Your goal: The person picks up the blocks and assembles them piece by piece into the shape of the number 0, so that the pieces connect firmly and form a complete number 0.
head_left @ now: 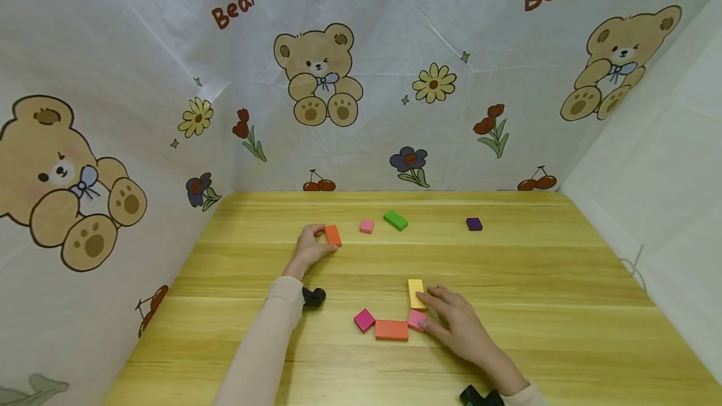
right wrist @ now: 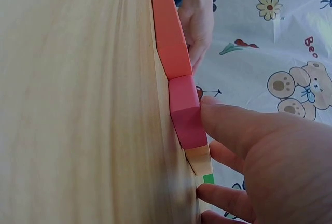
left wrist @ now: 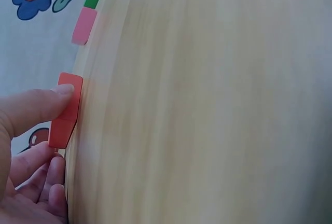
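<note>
An orange block [head_left: 334,236] lies between the thumb and fingers of my left hand [head_left: 312,247], which pinches it by its ends. The left wrist view shows the thumb pressed on this orange block [left wrist: 66,111]. My right hand [head_left: 459,324] rests beside a small group of blocks, its fingers extended. Its thumb touches a pink cube [head_left: 416,319] and its index finger reaches a yellow block [head_left: 415,294]. The yellow block stands off the far side of the pink cube. A red-orange block [head_left: 392,330] adjoins that cube, with a magenta cube [head_left: 365,320] turned at its left corner.
Farther back on the wooden table [head_left: 530,268] lie a small pink cube [head_left: 366,226], a green block [head_left: 396,220] and a dark purple cube [head_left: 474,224]. A bear-patterned cloth [head_left: 378,143] hangs behind and at the left. A white wall [head_left: 665,174] bounds the right.
</note>
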